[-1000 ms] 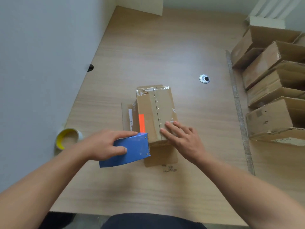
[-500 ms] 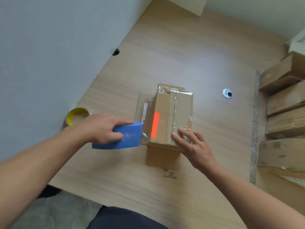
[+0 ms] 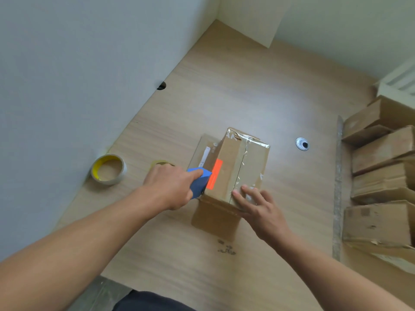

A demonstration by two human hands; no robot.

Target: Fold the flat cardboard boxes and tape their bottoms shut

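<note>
Pale grey wall [image 3: 67, 75] meets a light wood tabletop [image 3: 224, 97] along its left edge. Folded boxes [image 3: 381, 176] lie in a row at the table's right. Mid-table stands one cardboard box [image 3: 238, 167], its top seam taped. Left hand [image 3: 170, 187] grasps a blue tape dispenser [image 3: 198, 182] against the box's left side. Right hand [image 3: 260, 207] presses flat, fingers straight, on the near top. Yellow-cored tape roll [image 3: 109, 169] by the wall; metal grommet [image 3: 302, 144] right of the box.

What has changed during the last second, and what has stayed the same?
The left hand, gripping the blue tape dispenser, moved it from the near top edge of the box round to the box's left side, beside the orange label. The right hand stays flat on the near end of the taped top. The box, yellow tape roll and stacked boxes have not moved.
</note>
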